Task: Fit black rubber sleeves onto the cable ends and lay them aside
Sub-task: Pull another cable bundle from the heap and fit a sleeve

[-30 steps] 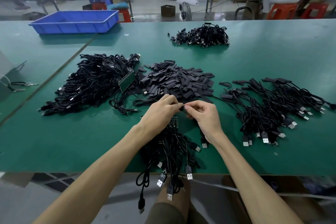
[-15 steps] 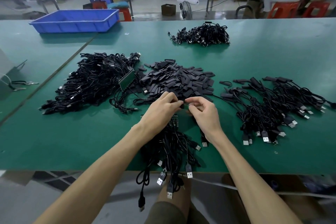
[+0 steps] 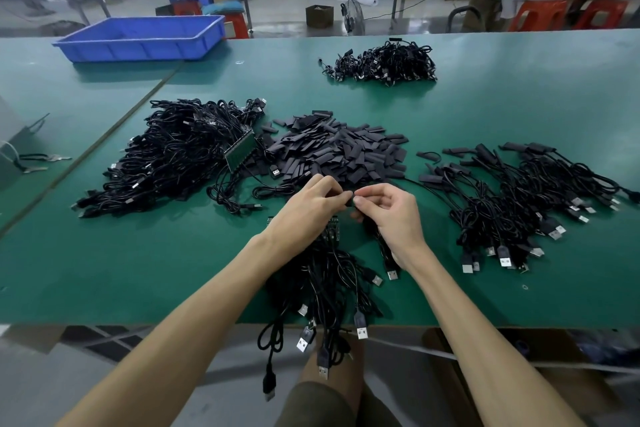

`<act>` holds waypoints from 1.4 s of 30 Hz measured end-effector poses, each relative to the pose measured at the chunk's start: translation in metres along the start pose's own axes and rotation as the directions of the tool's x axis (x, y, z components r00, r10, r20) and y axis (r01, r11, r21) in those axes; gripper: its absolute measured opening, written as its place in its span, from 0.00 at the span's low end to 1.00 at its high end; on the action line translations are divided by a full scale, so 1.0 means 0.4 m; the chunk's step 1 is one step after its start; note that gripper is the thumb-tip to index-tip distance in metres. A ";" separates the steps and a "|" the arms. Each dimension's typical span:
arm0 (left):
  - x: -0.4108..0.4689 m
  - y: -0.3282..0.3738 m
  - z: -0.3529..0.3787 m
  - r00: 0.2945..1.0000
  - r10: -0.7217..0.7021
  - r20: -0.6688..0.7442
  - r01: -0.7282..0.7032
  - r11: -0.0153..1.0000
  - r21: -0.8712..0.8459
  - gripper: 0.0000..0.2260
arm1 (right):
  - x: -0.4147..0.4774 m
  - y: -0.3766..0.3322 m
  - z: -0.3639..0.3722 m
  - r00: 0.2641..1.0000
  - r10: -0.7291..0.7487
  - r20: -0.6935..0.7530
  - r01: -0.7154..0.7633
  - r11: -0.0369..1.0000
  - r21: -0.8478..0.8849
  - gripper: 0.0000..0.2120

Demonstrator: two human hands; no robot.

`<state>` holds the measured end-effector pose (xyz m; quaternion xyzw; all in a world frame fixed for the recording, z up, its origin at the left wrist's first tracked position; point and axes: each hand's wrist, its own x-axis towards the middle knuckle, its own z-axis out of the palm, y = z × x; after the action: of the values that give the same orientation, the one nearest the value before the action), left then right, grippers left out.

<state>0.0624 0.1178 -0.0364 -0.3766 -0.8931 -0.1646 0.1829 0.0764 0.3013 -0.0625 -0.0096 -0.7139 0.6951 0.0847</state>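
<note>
The left hand [image 3: 304, 215] and right hand [image 3: 393, 218] meet fingertip to fingertip, both pinching one small black sleeve [image 3: 350, 202], probably so that one steadies it while the other pushes. The sleeve pile [image 3: 339, 152] lies just beyond the hands, within easy reach. Sleeved cables [image 3: 519, 204] lie right of the right hand. Fingers hide the cable end. The wrists partly cover the bundle [image 3: 329, 281], so I cannot tell which cable is being fitted.

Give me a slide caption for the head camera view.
Left hand and right hand pinch a black sleeve in front of the sleeve pile on a green table.
</note>
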 end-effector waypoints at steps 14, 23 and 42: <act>0.002 -0.002 0.010 0.990 -0.142 0.009 0.142 0.988 -0.058 0.10 | 0.003 0.006 0.002 1.000 -0.009 0.007 0.009 0.997 0.078 0.03; 0.002 -0.009 0.014 0.998 -0.049 0.034 0.050 0.998 -0.034 0.04 | -0.002 -0.003 0.001 0.999 0.000 0.045 -0.005 0.994 0.111 0.02; -0.011 0.000 0.009 0.988 -0.148 0.051 0.154 0.978 -0.138 0.17 | -0.007 -0.014 -0.013 0.985 0.031 0.168 -0.053 0.991 0.126 0.02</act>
<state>0.0644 0.1167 -0.0415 -0.3229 -0.9087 -0.2334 0.1244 0.0805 0.3060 -0.0572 0.0386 -0.6712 0.7402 0.0109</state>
